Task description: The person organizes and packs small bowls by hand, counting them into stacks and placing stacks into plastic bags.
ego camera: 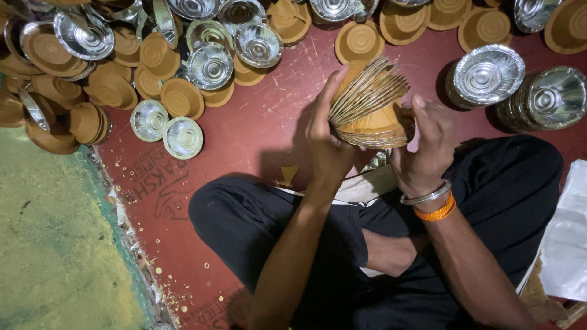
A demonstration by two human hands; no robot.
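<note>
The left hand (327, 143) and right hand (428, 153) both have their fingers (324, 91) grasping a fanned stack of paper bowls (373, 113), held between them above the person's crossed legs (275, 226). Just beyond the fingers lies the red floor (275, 116). Farther left sprawls a heap of loose bowls (122, 61); farther right stand neat silver bowl stacks (486, 76).

bare red floor (269, 116) lies between scattered bowls (183, 79) and stacked bowls (520, 91).
</note>
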